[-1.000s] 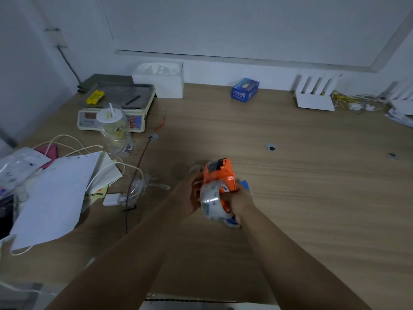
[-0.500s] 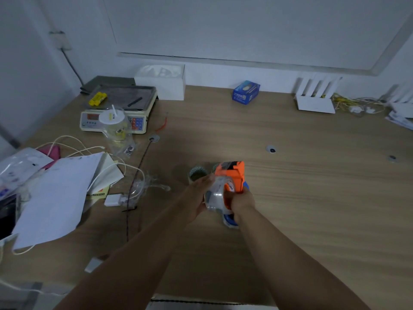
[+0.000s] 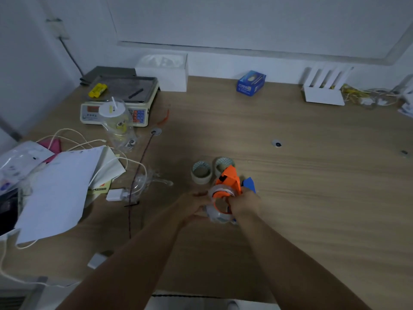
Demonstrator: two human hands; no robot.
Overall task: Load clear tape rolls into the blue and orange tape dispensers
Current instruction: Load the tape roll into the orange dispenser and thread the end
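My right hand [image 3: 243,203] grips the orange tape dispenser [image 3: 230,182] just above the wooden table [image 3: 312,175]. A clear tape roll [image 3: 215,212] sits around the dispenser's orange hub, and my left hand [image 3: 194,206] holds that roll from the left side. Behind the orange one, a blue tape dispenser [image 3: 249,184] shows only as a corner. Two more tape rolls [image 3: 201,174] [image 3: 223,164] stand on the table just beyond my hands.
Loose papers [image 3: 60,189], white cables [image 3: 73,139] and a charger [image 3: 115,194] clutter the left side. A weighing scale [image 3: 120,101] with a plastic cup [image 3: 115,118] in front stands far left. A blue box [image 3: 251,82] and white rack [image 3: 324,90] line the back wall.
The dispenser has tilted and dropped lower, its nose now pointing away. The clear roll has slid over the orange hub. Both spare rolls behind are now uncovered.
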